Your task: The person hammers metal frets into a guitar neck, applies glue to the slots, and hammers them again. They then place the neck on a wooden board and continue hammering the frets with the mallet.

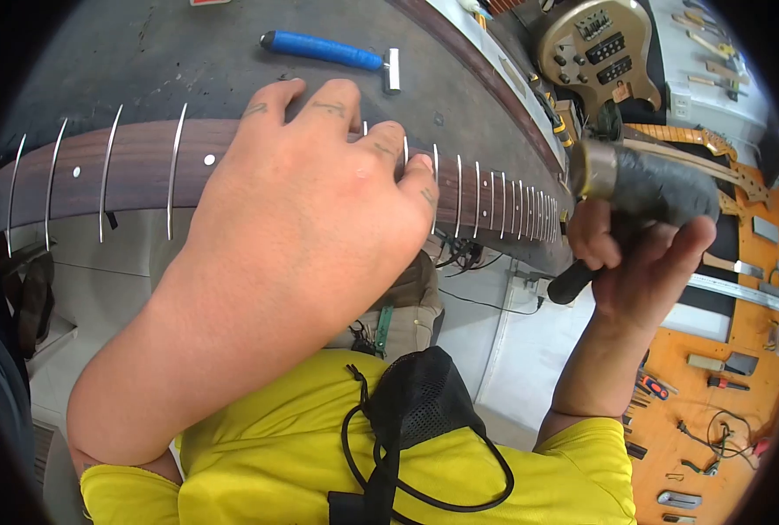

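A guitar neck (140,166) with a dark fretboard, metal frets and white dot inlays stretches across the view along the bench edge. My left hand (311,171) lies over its middle, fingers curled round it. Off to the right, my right hand (630,258) is raised with a mallet (665,184), whose thick dark head has a metal-coloured face and whose handle is black. The mallet is apart from the neck and slightly blurred. Beyond my left hand lies a tool with a blue handle (333,50) and a silver crosswise head.
The dark workbench (171,61) carries the blue-handled tool. At the upper right are a gold-coloured guitar body (595,52) and several necks. An orange tool board (713,346) with hanging tools is at the far right. A black pouch (424,398) hangs over my yellow shirt.
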Action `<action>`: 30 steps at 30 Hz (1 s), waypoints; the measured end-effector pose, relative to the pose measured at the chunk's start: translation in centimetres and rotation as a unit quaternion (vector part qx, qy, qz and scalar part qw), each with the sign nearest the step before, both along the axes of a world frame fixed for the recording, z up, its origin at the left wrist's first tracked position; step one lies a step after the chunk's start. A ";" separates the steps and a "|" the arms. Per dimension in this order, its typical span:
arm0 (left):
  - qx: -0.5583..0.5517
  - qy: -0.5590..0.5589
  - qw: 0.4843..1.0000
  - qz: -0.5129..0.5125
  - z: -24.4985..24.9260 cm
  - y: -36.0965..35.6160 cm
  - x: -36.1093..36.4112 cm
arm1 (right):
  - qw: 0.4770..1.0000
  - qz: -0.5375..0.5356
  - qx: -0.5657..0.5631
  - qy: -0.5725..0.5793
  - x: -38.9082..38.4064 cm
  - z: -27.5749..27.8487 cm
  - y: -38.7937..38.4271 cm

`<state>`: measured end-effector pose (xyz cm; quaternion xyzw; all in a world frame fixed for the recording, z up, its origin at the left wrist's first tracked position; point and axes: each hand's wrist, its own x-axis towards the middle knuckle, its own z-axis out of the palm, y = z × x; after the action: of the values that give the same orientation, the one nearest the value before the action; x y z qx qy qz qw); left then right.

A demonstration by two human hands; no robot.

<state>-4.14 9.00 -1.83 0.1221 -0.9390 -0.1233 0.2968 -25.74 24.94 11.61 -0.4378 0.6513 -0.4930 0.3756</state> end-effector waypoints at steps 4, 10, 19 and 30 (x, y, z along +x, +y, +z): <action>0.020 -0.025 0.999 -0.011 0.0 -0.4 -0.2 | 0.979 -0.066 0.069 0.180 1.9 -0.2 0.3; 0.023 -0.029 0.999 -0.015 -0.1 -0.4 -0.2 | 0.921 0.006 0.188 0.341 4.9 -1.2 -1.0; 0.022 -0.010 1.000 -0.007 -0.2 0.0 -0.2 | 0.832 0.067 0.107 0.540 5.6 -3.1 -1.4; -0.051 0.014 0.998 -0.022 -1.3 0.2 -0.5 | 0.799 0.092 0.107 0.585 5.5 -4.4 -0.5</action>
<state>-4.62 9.18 -3.09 0.0842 -0.9423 -0.0833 0.3133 -20.22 24.45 7.25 -0.6582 0.7520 -0.0334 0.0114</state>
